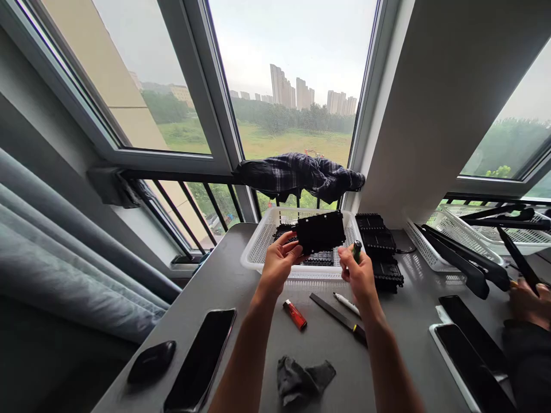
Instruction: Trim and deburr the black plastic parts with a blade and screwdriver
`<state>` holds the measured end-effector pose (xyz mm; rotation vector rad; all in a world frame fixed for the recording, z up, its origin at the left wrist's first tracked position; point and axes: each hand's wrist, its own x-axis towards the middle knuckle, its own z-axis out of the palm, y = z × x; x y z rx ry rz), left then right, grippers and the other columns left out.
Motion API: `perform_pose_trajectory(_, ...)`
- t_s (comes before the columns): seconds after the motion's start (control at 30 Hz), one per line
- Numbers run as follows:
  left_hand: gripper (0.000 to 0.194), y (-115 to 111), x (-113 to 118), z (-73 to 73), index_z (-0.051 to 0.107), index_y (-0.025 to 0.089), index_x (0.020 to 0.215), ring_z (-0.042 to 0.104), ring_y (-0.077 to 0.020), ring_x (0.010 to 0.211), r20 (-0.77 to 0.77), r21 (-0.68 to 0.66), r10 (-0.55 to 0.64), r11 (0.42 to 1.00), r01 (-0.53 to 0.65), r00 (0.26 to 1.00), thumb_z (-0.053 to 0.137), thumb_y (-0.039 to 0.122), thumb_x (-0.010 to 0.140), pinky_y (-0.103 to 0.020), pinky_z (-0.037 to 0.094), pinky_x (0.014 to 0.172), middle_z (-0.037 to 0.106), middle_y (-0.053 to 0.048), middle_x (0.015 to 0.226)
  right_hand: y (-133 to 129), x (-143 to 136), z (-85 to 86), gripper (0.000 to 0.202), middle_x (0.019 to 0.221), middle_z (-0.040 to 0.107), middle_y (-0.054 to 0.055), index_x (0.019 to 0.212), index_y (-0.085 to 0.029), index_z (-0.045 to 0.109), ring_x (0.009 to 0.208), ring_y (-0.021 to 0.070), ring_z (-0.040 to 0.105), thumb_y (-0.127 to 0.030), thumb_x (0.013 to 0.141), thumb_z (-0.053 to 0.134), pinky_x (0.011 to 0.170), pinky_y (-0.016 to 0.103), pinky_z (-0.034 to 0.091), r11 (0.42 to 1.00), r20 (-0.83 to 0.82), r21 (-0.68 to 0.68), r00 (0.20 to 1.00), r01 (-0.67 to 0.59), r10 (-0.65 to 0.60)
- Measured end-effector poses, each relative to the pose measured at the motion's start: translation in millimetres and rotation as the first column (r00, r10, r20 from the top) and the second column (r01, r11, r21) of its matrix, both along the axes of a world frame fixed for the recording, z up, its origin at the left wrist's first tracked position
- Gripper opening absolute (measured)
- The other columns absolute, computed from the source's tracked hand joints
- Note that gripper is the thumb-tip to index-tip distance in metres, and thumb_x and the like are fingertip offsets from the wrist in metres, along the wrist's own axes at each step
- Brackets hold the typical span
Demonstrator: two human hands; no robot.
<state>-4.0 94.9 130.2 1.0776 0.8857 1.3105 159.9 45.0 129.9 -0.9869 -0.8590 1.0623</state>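
A flat black plastic panel (321, 232) with notched edges is pinched at its left edge by my left hand (280, 259). It is held tilted above a white mesh basket (253, 252). Just right of the panel, my right hand (358, 268) is closed around a small green tool handle (357, 251) with a dark end; its kind I cannot make out. More black plastic parts (318, 259) lie in the basket under the panel. Below my hands on the table are a red lighter (295, 315), a white marker (346, 303) and a flat dark file-like strip (336, 317).
Stacked black parts (383, 252) stand right of the basket. A grey cloth (303, 381), a phone (201, 361) and a black case (151, 362) lie near me. At right are more phones (469, 361), baskets (456, 238) with black parts, and another person's hand (531, 301).
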Motion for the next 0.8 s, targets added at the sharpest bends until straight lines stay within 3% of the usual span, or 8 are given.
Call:
perform_pose_trajectory(0.07,0.06,-1,0,2.5,0.053,0.015,0.115,0.071,-0.0203,0.079,0.056,-0.021,-0.032,0.999,0.033,0.998,0.08,0.033,0.064,-0.037,0.059,0.076,0.071,-0.005,0.089,6,1,-6.1,0.044,0.064,0.039,-0.006,0.064,-0.021,0.039,0.053,0.0073,0.031,-0.046,0.071,0.075,0.042,0.021,0.027,0.989,0.075,0.058,0.987,0.135,-0.139)
perform_pose_trajectory(0.17,0.07,-4,1,5.2,0.047,0.018,0.122,0.07,-0.0179,0.075,0.098,-0.046,-0.114,0.992,0.119,0.989,0.082,0.031,0.064,-0.035,0.058,0.075,0.07,-0.002,0.085,11,0,-10.8,0.043,0.074,0.046,-0.004,0.071,-0.022,0.042,0.06,0.0098,0.044,-0.046,0.069,0.078,0.044,0.021,0.037,0.965,0.081,0.105,0.965,0.239,-0.247)
perform_pose_trajectory(0.33,0.08,-10,4,6.2,0.042,0.018,0.131,0.069,-0.0178,0.077,-0.046,-0.034,-0.266,0.964,0.265,0.963,0.084,0.029,0.064,-0.029,0.053,0.075,0.068,-0.001,0.079,11,1,-10.9,0.047,0.071,0.039,-0.007,0.071,-0.024,0.034,0.048,0.0068,0.041,-0.042,0.071,0.078,0.044,0.023,0.041,0.911,0.025,0.118,0.916,0.396,-0.401)
perform_pose_trajectory(0.43,0.067,-10,4,5.9,0.049,0.019,0.123,0.068,-0.0189,0.082,-0.161,-0.025,-0.276,0.961,0.275,0.948,0.081,0.037,0.067,-0.029,0.052,0.076,0.069,-0.003,0.085,12,5,-11.2,0.046,0.067,0.038,-0.007,0.07,-0.024,0.034,0.049,0.0074,0.04,-0.041,0.073,0.077,0.048,0.023,0.04,0.896,0.013,0.144,0.905,0.419,-0.425)
perform_pose_trajectory(0.57,0.041,-9,5,4.3,0.059,0.017,0.097,0.064,-0.0154,0.078,-0.269,0.01,-0.266,0.96,0.279,0.926,0.074,0.046,0.072,-0.028,0.051,0.073,0.066,-0.002,0.084,14,9,-12.6,0.047,0.067,0.041,-0.005,0.064,-0.023,0.034,0.064,0.011,0.047,-0.038,0.071,0.078,0.066,0.025,0.042,0.864,0.052,0.235,0.882,0.446,-0.469)
perform_pose_trajectory(0.8,0.035,-9,10,3.9,0.052,0.019,0.093,0.063,-0.0141,0.071,-0.244,-0.016,-0.294,0.954,0.299,0.924,0.073,0.04,0.074,-0.028,0.052,0.068,0.065,0.0,0.073,12,7,-12.0,0.047,0.066,0.044,-0.003,0.062,-0.024,0.034,0.079,0.0178,0.056,-0.042,0.073,0.076,0.078,0.03,0.04,0.89,0.166,0.228,0.885,0.395,-0.435)
